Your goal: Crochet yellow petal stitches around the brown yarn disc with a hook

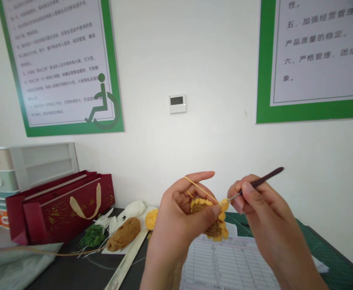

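Observation:
Near the middle of the head view, my left hand (185, 217) pinches a small crocheted piece (214, 229), brown inside with a yellow scalloped edge. Yellow yarn runs over its raised index finger down to the piece. My right hand (264, 213) is closed on a crochet hook (265, 177) with a dark handle, held like a pen. The hook's metal tip meets the yellow edge beside my left thumb. Both hands are raised above a printed sheet (225, 262).
At left stand a dark red gift bag (64, 205) and drawer boxes (43, 161). Brown yarn (124, 234), green yarn (92, 236), yellow yarn (151, 219) and a pale strip (128, 262) lie on the table. A green mat (330, 249) is at right.

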Action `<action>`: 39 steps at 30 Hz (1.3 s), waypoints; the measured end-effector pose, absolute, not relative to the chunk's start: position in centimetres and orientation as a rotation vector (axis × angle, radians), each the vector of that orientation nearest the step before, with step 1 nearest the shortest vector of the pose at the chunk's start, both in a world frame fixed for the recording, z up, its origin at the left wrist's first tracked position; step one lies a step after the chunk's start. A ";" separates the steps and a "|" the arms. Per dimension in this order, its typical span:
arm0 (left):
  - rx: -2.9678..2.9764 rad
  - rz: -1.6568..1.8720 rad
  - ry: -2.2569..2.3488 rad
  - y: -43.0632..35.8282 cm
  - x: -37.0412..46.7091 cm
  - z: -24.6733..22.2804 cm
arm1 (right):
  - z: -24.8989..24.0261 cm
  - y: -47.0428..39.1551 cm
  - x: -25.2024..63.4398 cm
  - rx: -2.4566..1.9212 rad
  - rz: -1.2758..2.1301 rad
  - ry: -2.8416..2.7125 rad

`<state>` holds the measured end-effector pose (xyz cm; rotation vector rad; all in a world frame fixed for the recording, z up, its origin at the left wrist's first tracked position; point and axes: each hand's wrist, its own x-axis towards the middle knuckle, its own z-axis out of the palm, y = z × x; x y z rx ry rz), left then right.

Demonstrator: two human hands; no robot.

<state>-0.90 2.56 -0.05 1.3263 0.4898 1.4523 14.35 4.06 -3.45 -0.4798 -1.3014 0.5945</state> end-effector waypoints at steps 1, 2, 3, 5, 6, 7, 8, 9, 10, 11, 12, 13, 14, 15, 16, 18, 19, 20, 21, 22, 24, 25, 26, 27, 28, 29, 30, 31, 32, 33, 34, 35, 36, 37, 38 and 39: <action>1.312 1.436 0.474 2.6 -1.0 0.0 | -3.4 4.3 14.0 -0.427 0.718 -1.286; 1.302 1.431 0.460 2.6 -1.0 0.0 | -3.4 4.4 13.7 -0.377 0.800 -1.277; 1.295 1.436 0.448 2.6 -1.0 0.0 | -3.4 4.6 13.5 -0.334 0.832 -1.277; 1.281 1.462 0.438 2.6 -0.9 -0.1 | -3.7 4.6 13.3 -0.271 0.717 -1.310; 1.273 1.476 0.440 2.6 -0.8 -0.1 | -3.8 4.6 13.4 -0.266 0.564 -1.346; 1.261 1.486 0.447 2.6 -0.7 -0.2 | -4.0 4.6 13.6 -0.279 0.351 -1.401; 1.242 1.488 0.456 2.7 -0.6 -0.3 | -4.1 4.6 14.0 -0.311 0.086 -1.457; 1.216 1.477 0.458 2.8 -0.4 -0.4 | -4.3 4.6 14.4 -0.352 -0.215 -1.494; 1.183 1.445 0.448 3.0 -0.3 -0.5 | -4.4 4.6 14.9 -0.390 -0.511 -1.504; 1.145 1.394 0.424 3.2 -0.2 -0.6 | -4.6 4.7 15.2 -0.412 -0.748 -1.489; 1.107 1.326 0.393 3.4 -0.1 -0.7 | -4.7 4.7 15.5 -0.404 -0.882 -1.466; 1.075 1.247 0.356 3.5 -0.1 -0.7 | -4.8 4.8 15.6 -0.370 -0.888 -1.444; 1.048 1.170 0.318 3.7 -0.1 -0.8 | -4.9 4.9 15.5 -0.322 -0.777 -1.435; 1.033 1.103 0.280 3.9 -0.1 -0.8 | -4.9 4.9 15.3 -0.259 -0.575 -1.436; 1.030 1.048 0.241 4.0 -0.2 -0.8 | -4.9 4.8 15.0 -0.201 -0.341 -1.425; 1.049 0.980 0.182 4.1 -0.5 -0.7 | -4.7 4.6 14.3 -0.109 0.044 -1.385; 1.069 0.964 0.165 4.2 -0.8 -0.7 | -4.6 4.5 14.0 -0.080 0.178 -1.355; 1.092 0.957 0.164 4.2 -1.0 -0.7 | -4.4 4.3 13.9 -0.061 0.275 -1.331; 1.117 0.956 0.172 4.2 -1.2 -0.7 | -4.3 4.2 13.9 -0.054 0.346 -1.307; 1.139 0.956 0.186 4.2 -1.5 -0.6 | -4.1 4.0 13.9 -0.054 0.403 -1.291; 1.165 0.945 0.198 4.3 -1.8 -0.5 | -3.8 3.8 14.2 -0.058 0.497 -1.300; 1.171 0.940 0.198 4.3 -1.9 -0.5 | -3.6 3.7 14.4 -0.054 0.546 -1.316; 1.175 0.945 0.195 4.2 -1.9 -0.4 | -3.5 3.6 14.4 -0.054 0.611 -1.329; 1.183 0.957 0.185 4.2 -1.9 -0.4 | -3.4 3.6 14.4 -0.060 0.692 -1.335; 1.196 0.983 0.179 4.0 -1.9 -0.3 | -3.3 3.7 14.4 -0.071 0.782 -1.336; 1.218 1.025 0.179 3.9 -1.8 -0.3 | -3.3 3.8 14.2 -0.091 0.869 -1.329; 1.247 1.073 0.189 3.7 -1.7 -0.3 | -3.3 3.9 14.0 -0.112 0.941 -1.321; 1.275 1.122 0.206 3.5 -1.6 -0.3 | -3.3 4.1 13.8 -0.136 0.979 -1.319; 1.297 1.164 0.230 3.3 -1.5 -0.4 | -3.5 4.2 13.7 -0.154 0.969 -1.326; 1.314 1.205 0.253 3.1 -1.5 -0.4 | -3.6 4.4 13.6 -0.161 0.908 -1.345; 1.322 1.235 0.273 3.0 -1.4 -0.5 | -3.7 4.5 13.6 -0.163 0.802 -1.374; 1.321 1.253 0.289 2.9 -1.4 -0.6 | -3.9 4.6 13.8 -0.162 0.651 -1.412; 1.315 1.268 0.309 2.9 -1.4 -0.6 | -4.0 4.6 14.0 -0.158 0.464 -1.463; 1.305 1.281 0.332 3.0 -1.4 -0.6 | -4.2 4.5 14.4 -0.168 0.251 -1.509; 1.289 1.286 0.347 3.1 -1.3 -0.7 | -4.4 4.4 14.8 -0.197 0.031 -1.536; 1.265 1.268 0.353 3.3 -1.2 -0.7 | -4.5 4.3 15.1 -0.240 -0.174 -1.572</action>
